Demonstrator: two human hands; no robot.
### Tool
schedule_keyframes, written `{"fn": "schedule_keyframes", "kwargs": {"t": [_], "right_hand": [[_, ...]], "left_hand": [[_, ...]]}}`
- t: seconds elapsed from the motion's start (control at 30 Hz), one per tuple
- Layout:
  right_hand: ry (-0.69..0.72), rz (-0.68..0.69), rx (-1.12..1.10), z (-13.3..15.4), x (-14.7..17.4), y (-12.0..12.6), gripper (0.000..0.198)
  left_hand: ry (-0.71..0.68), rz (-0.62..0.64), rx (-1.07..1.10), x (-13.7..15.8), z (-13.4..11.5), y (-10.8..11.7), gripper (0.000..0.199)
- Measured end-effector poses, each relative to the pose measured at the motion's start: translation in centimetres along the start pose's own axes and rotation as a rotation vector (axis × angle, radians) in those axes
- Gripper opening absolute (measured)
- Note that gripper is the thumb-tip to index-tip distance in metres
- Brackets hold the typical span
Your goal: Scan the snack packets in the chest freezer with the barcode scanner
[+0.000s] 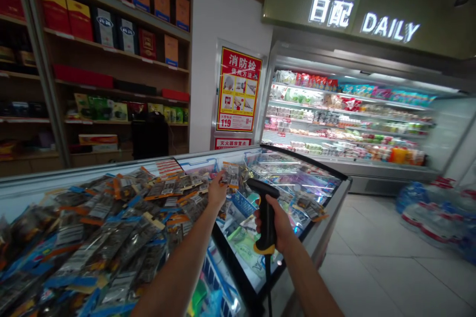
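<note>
Head view: a packet (233, 176), likely light and slippery, best held by its edge, seems pinched by the left hand (216, 191); a scanner (267, 220) is gripped by the right hand (281, 224).

Pale tiled floor (372, 277), white wall (226, 15)

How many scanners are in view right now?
1: the scanner in the right hand, over the freezer. Any under the heaped packets would be hidden.
</note>
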State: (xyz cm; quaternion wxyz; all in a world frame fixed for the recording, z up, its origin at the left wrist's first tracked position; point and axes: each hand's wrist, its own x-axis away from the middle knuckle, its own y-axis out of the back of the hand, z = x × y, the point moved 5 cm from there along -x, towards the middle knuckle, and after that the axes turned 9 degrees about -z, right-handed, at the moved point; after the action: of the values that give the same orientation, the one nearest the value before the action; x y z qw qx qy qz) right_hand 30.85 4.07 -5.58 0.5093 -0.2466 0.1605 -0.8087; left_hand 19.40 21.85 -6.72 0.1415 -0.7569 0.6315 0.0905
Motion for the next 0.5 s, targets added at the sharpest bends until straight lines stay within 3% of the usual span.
{"fn": "schedule_keyframes", "kwargs": {"t": [0.33,0.5], "right_hand": [[0.029,-0.05,0.031,1.7,0.8,0.6,0.029],[0.091,-0.135,0.016,3.8,-0.1,1.9,0.023]], "left_hand": [[-0.144,0.067,-0.185,0.2,-0.7,-0.2,0.05],[-0.194,0.143,-0.294,1.4,-1.6,-2.5,0.043]]}}
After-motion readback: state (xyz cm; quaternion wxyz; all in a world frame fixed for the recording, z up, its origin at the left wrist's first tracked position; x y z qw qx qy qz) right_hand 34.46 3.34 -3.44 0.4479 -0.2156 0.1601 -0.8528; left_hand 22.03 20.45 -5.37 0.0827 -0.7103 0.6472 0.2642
